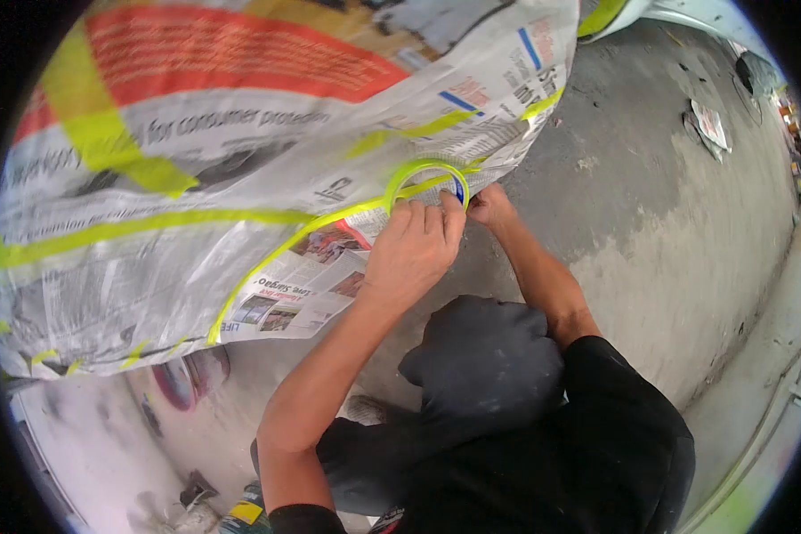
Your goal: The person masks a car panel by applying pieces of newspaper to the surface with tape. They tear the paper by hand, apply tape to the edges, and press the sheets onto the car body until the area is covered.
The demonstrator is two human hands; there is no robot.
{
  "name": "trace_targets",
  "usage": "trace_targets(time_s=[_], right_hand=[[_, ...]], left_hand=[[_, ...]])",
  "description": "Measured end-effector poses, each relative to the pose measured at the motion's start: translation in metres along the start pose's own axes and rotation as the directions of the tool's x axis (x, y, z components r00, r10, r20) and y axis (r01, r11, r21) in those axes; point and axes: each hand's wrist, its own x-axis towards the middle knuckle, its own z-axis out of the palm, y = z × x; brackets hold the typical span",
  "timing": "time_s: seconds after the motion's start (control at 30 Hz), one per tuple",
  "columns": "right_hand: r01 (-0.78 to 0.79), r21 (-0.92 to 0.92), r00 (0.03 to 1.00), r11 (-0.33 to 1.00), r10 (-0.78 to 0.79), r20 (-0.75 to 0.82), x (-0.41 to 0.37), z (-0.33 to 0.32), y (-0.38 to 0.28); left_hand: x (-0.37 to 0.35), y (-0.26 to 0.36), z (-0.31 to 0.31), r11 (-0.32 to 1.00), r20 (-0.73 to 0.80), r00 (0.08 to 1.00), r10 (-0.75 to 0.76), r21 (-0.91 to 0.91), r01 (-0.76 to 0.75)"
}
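A roll of yellow-green masking tape (429, 166) is gripped along its lower rim by my left hand (418, 242), with the fingers bent over the ring. The roll lies against newspaper sheets (267, 191) that cover a large curved body. Close to the roll's right side, my right hand (492, 206) is closed at the edge of the paper; its fingertips are partly hidden, so what they pinch does not show. A strip of the same tape (258, 216) runs along the paper seam towards the roll, and a lower newspaper sheet (303, 285) hangs beneath it.
Grey concrete floor (650, 240) stretches to the right, with a scrap of printed paper (709, 127) on it. A round tub (191, 378) stands under the covered body at lower left. Near my knees (489, 356) lies a yellow-labelled item (246, 512).
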Motion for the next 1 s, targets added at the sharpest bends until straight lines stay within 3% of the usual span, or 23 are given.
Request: trace_targets(time_s=[0.07,0.13,0.2,0.27,0.3,0.37,0.47,0.5,0.53,0.57,0.6,0.63,0.7,0.73,0.8,0.9,0.97,1.0], right_hand=[[0.094,-0.041,0.996,0.995,-0.093,0.018,0.008,-0.004,0.006],[0.236,-0.272,0.971,0.933,-0.216,0.102,0.018,-0.023,0.013],[0.231,-0.357,0.968,0.905,-0.250,-0.010,0.011,-0.036,0.008],[0.111,-0.278,0.923,0.954,-0.203,-0.327,-0.048,-0.013,-0.011],[0.136,-0.338,0.920,0.931,-0.245,-0.305,-0.068,-0.015,-0.011],[0.126,-0.484,0.957,0.866,-0.235,-0.172,-0.111,-0.021,-0.012],[0.111,-0.776,0.982,0.621,0.053,0.182,-0.179,0.039,-0.026],[0.239,-0.816,0.937,0.527,0.096,0.336,-0.202,0.080,-0.030],[0.382,-0.812,0.861,0.442,0.148,0.486,-0.222,0.122,-0.033],[0.423,-0.783,0.808,0.456,0.201,0.554,-0.236,0.161,-0.032],[0.460,-0.751,0.749,0.473,0.246,0.615,-0.245,0.194,-0.027],[0.495,-0.750,0.716,0.438,0.283,0.638,-0.249,0.221,-0.017],[0.573,-0.737,0.660,0.357,0.331,0.674,-0.260,0.264,0.007],[0.545,-0.726,0.650,0.419,0.336,0.681,-0.266,0.280,0.019],[0.553,-0.744,0.659,0.375,0.349,0.666,-0.262,0.294,0.029],[0.583,-0.737,0.660,0.341,0.331,0.675,-0.266,0.312,0.050],[0.618,-0.729,0.662,0.294,0.306,0.684,-0.266,0.319,0.061],[0.698,-0.649,0.603,0.304,0.239,0.761,-0.265,0.320,0.073]], left_hand=[[-0.002,-0.002,0.001,0.998,-0.005,1.000,0.003,-0.059,-0.003],[-0.007,-0.005,-0.005,0.988,0.008,0.999,0.048,-0.145,-0.046],[-0.022,-0.017,-0.021,0.965,0.041,0.993,0.110,-0.242,-0.097],[-0.046,-0.029,-0.044,0.927,0.109,0.990,0.086,-0.374,-0.039],[-0.062,-0.034,-0.052,0.900,0.146,0.987,0.073,-0.436,-0.002],[-0.104,-0.043,-0.053,0.795,0.176,0.984,-0.041,-0.590,0.138],[-0.145,-0.043,-0.071,0.483,0.365,0.895,-0.256,-0.753,0.446],[-0.157,-0.041,-0.082,0.335,0.452,0.829,-0.329,-0.765,0.550],[-0.160,-0.042,-0.091,0.272,0.495,0.803,-0.332,-0.765,0.584],[-0.159,-0.042,-0.097,0.207,0.528,0.778,-0.339,-0.765,0.610],[-0.162,-0.036,-0.097,0.227,0.466,0.783,-0.412,-0.780,0.583],[-0.164,-0.029,-0.095,0.254,0.394,0.789,-0.471,-0.797,0.549],[-0.154,-0.034,-0.118,0.159,0.405,0.745,-0.529,-0.815,0.557],[-0.155,-0.036,-0.122,0.114,0.397,0.712,-0.580,-0.826,0.553],[-0.162,-0.041,-0.127,0.022,0.375,0.640,-0.671,-0.852,0.523],[-0.176,-0.043,-0.133,0.001,0.352,0.571,-0.742,-0.850,0.526],[-0.187,-0.044,-0.131,0.080,0.252,0.571,-0.781,-0.866,0.493],[-0.192,-0.047,-0.134,0.087,0.232,0.572,-0.787,-0.875,0.476]])
